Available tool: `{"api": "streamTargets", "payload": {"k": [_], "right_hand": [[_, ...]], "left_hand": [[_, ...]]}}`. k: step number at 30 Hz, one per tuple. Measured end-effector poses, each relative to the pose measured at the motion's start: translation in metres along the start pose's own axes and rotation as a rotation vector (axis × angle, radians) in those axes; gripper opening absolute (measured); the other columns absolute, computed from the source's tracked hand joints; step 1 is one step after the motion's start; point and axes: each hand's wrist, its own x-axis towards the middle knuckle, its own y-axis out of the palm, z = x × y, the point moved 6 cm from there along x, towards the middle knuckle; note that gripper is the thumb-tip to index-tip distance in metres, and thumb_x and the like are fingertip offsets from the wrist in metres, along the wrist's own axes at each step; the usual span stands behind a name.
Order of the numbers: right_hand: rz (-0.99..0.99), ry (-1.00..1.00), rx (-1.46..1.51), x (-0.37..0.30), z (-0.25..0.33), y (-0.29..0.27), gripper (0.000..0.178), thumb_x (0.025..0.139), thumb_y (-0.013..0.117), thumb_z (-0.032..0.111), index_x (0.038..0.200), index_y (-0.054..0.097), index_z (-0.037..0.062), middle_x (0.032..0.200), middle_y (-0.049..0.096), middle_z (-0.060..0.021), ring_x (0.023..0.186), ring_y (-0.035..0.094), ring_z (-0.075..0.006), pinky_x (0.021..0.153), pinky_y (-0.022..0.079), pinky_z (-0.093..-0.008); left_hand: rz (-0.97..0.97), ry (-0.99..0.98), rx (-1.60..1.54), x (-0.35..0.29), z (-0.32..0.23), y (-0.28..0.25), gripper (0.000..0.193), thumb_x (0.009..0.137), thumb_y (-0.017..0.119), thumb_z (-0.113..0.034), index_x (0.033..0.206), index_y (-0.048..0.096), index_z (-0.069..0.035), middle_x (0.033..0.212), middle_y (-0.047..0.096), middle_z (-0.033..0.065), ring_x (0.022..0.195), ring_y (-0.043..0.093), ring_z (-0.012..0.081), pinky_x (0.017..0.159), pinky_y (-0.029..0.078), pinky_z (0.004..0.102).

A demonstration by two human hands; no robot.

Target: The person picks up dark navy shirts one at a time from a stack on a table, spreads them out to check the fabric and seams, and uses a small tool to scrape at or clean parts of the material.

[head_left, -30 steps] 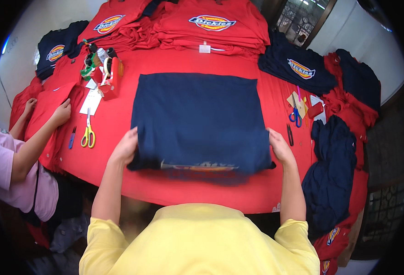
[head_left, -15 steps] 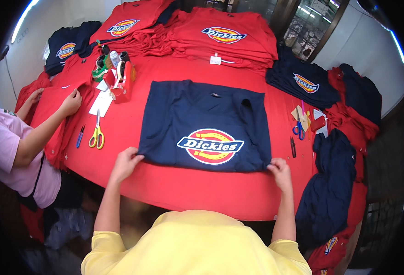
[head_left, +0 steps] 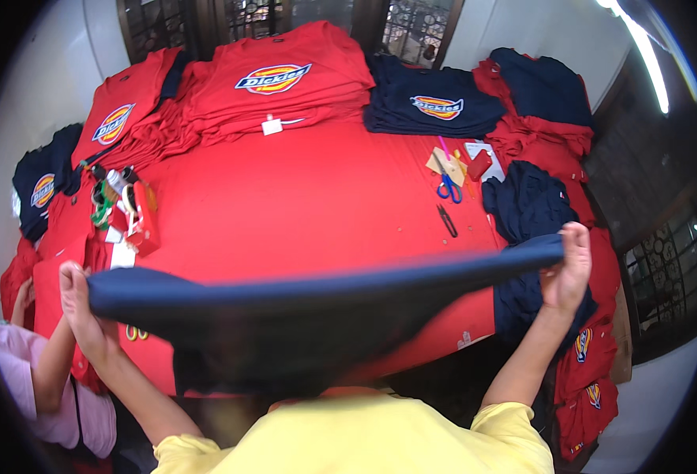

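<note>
A navy T-shirt (head_left: 301, 316) hangs stretched between my two raised hands, above the near edge of the red-covered table (head_left: 285, 197). My left hand (head_left: 88, 312) is closed on one end of its upper edge. On the other end, my right hand (head_left: 568, 268) grips the cloth, with the fingers bent over it. The lower part of the shirt drops toward my yellow top and is smeared by motion. No print shows on the side turned to me. Behind the cloth, yellow-handled scissors (head_left: 137, 332) show only by their handles.
Red shirts (head_left: 285, 79) and navy shirts (head_left: 435, 103) lie piled along the far side. A red tape dispenser (head_left: 143, 221) stands at left, blue-handled scissors (head_left: 449, 188) and black snips (head_left: 447, 220) at right. A co-worker in pink (head_left: 40, 379) handles red cloth close by my left arm.
The navy shirt lay flat with its print up; now it is lifted off the table and stretched wide. Both hands have risen and moved apart. The view has turned to the right.
</note>
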Motion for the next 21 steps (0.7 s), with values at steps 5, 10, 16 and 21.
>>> {"api": "streamTargets", "payload": {"k": [5, 10, 16, 21], "right_hand": [[0.069, 0.053, 0.11, 0.046, 0.011, -0.042, 0.012, 0.1, 0.055, 0.013, 0.109, 0.057, 0.0063, 0.1, 0.063, -0.0024, 0.09, 0.063, -0.0131, 0.082, 0.052, -0.0301], [0.238, 0.199, -0.042, 0.201, -0.043, -0.083, 0.02, 0.095, 0.06, 0.008, 0.113, 0.059, -0.0005, 0.109, 0.06, -0.0065, 0.1, 0.058, -0.0179, 0.086, 0.05, -0.0378], [-0.019, -0.194, 0.045, 0.409, 0.03, -0.064, 0.028, 0.097, 0.051, 0.003, 0.121, 0.054, -0.0116, 0.123, 0.055, -0.0178, 0.11, 0.055, -0.0261, 0.098, 0.05, -0.0468], [-0.061, -0.036, -0.193, 0.501, -0.049, -0.087, 0.021, 0.092, 0.059, 0.008, 0.108, 0.068, -0.0009, 0.109, 0.063, -0.0074, 0.103, 0.057, -0.0183, 0.091, 0.054, -0.0398]], "left_hand": [[0.224, -0.126, 0.037, 0.013, 0.028, 0.125, 0.01, 0.098, 0.058, -0.01, 0.104, 0.053, -0.004, 0.086, 0.053, -0.0009, 0.075, 0.058, 0.0079, 0.066, 0.048, 0.0223], [0.364, -0.177, 0.139, 0.138, 0.142, 0.28, 0.02, 0.092, 0.067, -0.021, 0.103, 0.064, -0.005, 0.089, 0.061, -0.0038, 0.081, 0.054, 0.0048, 0.075, 0.042, 0.0215], [0.254, 0.074, 0.133, 0.29, 0.127, 0.443, 0.027, 0.089, 0.071, -0.031, 0.107, 0.07, -0.011, 0.093, 0.068, -0.0049, 0.082, 0.057, 0.0057, 0.077, 0.042, 0.0233], [0.269, 0.002, 0.314, 0.304, 0.216, 0.518, 0.018, 0.092, 0.065, -0.023, 0.103, 0.072, -0.011, 0.09, 0.069, -0.0035, 0.073, 0.054, 0.0066, 0.073, 0.043, 0.0263]]}}
